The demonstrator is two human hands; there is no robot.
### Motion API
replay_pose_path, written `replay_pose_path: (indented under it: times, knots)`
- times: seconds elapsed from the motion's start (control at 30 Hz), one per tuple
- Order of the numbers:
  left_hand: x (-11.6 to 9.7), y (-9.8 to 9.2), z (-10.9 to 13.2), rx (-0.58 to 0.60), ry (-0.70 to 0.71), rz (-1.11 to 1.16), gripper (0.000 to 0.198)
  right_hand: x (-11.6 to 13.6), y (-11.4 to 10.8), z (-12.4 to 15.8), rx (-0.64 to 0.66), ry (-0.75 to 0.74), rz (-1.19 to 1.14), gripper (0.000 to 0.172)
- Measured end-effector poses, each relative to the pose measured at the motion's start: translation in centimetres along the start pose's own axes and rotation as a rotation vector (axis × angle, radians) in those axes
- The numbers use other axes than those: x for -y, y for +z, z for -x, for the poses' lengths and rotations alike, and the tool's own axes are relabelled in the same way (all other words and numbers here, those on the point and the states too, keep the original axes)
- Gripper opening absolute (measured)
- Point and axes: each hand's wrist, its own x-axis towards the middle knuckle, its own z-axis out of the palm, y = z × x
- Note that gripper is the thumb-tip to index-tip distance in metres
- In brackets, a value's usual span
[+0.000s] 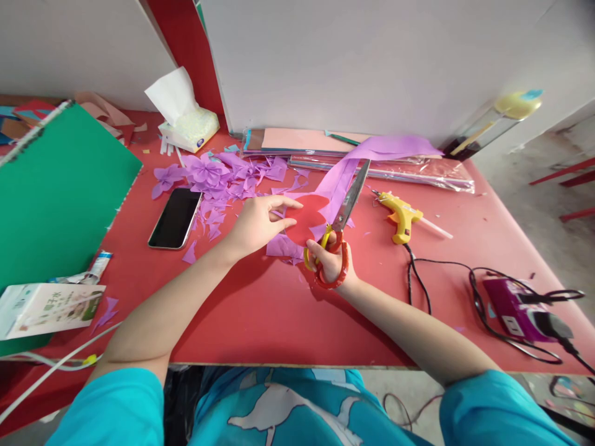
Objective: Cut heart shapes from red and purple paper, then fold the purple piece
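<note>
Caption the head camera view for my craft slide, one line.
Left hand holds a red paper shape while right hand works scissors at a purple paper strip over a red table.

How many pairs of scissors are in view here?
1. The scissors are in the right hand, blades open at the purple paper strip, beside the red paper the left hand holds. The purple scraps might hide others.

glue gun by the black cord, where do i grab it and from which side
Grip the glue gun by its handle, coming from above on the near side: it lies flat, handle pointing toward you, nozzle aimed far-left, cord trailing off the handle's base. The right hand is full with the scissors.
</note>
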Motion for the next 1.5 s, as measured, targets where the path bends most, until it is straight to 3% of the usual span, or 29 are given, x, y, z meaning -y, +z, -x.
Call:
replay_pose_path:
  times: [0.23,0.83,1.5]
  knots:
    - [-0.38,0.1,0.2,0.04,0.036,-0.008,0.026,0.05,0.28,-0.04,-0.038,0.014,-0.151,0.032]
    - [-0.51,0.07,0.24,0.036,0.001,-0.009,0.029,0.46,0.5,0.1,-0.007,-0.001,-0.181,0.03]
    - [-0.24,0.17,0.19,0.02,0.024,0.009,0.026,0.43,0.51,0.23,-0.059,0.008,-0.147,0.027]
